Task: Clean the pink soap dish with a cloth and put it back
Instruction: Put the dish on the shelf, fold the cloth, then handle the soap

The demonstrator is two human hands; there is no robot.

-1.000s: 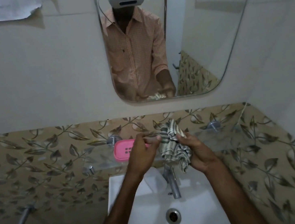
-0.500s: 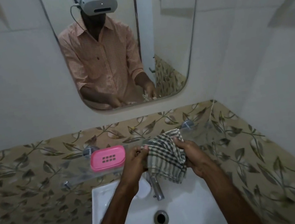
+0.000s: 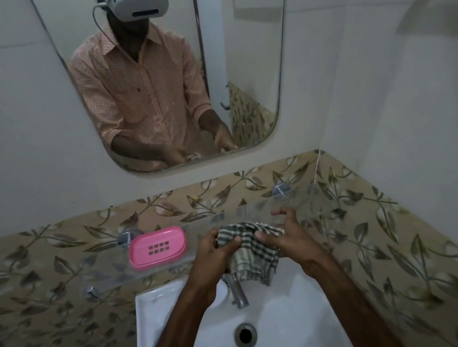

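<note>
The pink soap dish [image 3: 157, 248] lies flat on the clear glass shelf [image 3: 299, 201] above the basin, its slotted top facing up. Nothing touches it. Right of it, a green-and-white checked cloth [image 3: 251, 254] hangs bunched between both hands over the tap. My left hand [image 3: 216, 256] pinches the cloth's left edge with thumb and fingers. My right hand [image 3: 285, 237] grips its right edge with the thumb, the other fingers raised and spread. Both hands are a hand's width to the right of the dish.
A white basin [image 3: 287, 327] with a drain [image 3: 245, 335] sits below, a chrome tap [image 3: 237, 291] under the cloth. A mirror [image 3: 166, 73] on the wall reflects the person. Leaf-pattern tiles line the wall; the right wall stands close.
My left hand has left the soap dish and joined the right hand on the cloth. The cloth has been spread between both hands. The view has shifted right, so the dish appears further left.
</note>
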